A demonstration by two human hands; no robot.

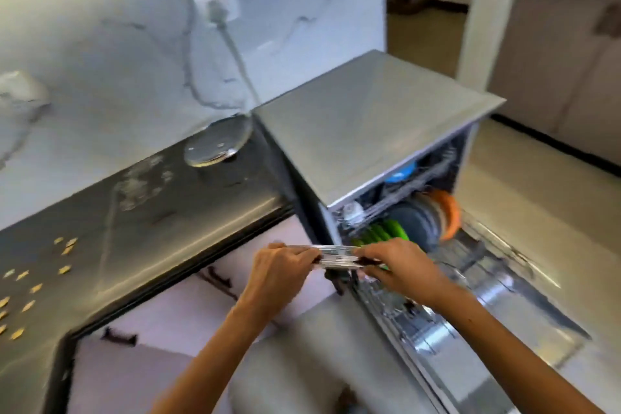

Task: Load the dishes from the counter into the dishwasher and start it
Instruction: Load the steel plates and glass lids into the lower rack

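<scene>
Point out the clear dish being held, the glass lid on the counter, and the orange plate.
Clear dish [337, 259], head view: its middle edge.
Glass lid [216, 141], head view: dome centre.
Orange plate [449, 212], head view: rim.

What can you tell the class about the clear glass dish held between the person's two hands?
The clear glass dish looks thin and round, seen nearly edge-on and level, with ridged layers that may be stacked pieces; blur hides which. The left hand grips its left rim and the right hand its right rim. It hangs in the air in front of the open dishwasher, near the green plates in the rack.
</scene>
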